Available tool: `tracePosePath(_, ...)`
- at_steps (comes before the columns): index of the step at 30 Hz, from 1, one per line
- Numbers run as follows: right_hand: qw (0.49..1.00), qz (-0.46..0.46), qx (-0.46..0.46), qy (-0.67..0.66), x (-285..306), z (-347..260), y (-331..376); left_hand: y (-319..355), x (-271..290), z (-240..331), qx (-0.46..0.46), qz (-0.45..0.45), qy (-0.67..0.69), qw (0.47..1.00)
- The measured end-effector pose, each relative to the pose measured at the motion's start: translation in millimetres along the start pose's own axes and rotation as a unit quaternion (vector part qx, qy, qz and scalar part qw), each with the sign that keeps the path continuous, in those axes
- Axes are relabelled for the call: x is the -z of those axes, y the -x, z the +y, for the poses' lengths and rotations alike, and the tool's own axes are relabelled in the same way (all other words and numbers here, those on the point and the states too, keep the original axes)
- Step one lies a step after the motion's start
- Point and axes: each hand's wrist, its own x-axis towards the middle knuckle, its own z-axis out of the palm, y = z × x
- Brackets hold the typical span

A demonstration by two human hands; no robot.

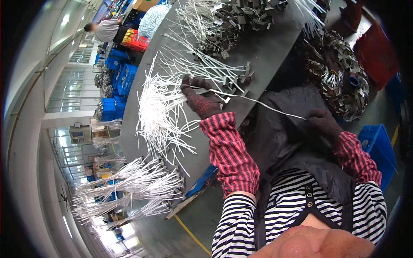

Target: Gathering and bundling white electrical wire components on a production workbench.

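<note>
Both of my hands wear dark, reddish gloves. My left hand is over the table, its fingers curled around white cables beside a loose pile. My right hand, in front of my black apron, closes on the end of a single white cable. That cable stretches slightly slack between the two hands. A small white piece shows just right of my left hand. The white cable pile spreads left of it, and more cables with dark connector ends lie beyond.
Many dark metal-like parts with cables cover the far table. Bundled cables lie at the lower left. At right are a heap of coiled cables and a blue crate. A person stands at the far left.
</note>
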Motion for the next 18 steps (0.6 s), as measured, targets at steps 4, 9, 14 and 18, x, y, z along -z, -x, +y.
tracePosePath(4,1.000,0.010,0.012,0.020,13,9,3,1,20,-4,0.010,-0.077,-0.056,0.995)
tracePosePath(9,0.993,0.007,0.089,0.074,-27,-19,-26,15,43,-39,0.124,-0.151,-0.004,0.981)
tracePosePath(14,0.961,0.021,0.246,0.127,-77,-61,-66,37,47,-59,0.094,-0.085,-0.106,0.986)
tracePosePath(18,0.966,-0.037,0.229,0.117,-104,-93,-104,27,38,-50,0.059,-0.005,-0.405,0.912)
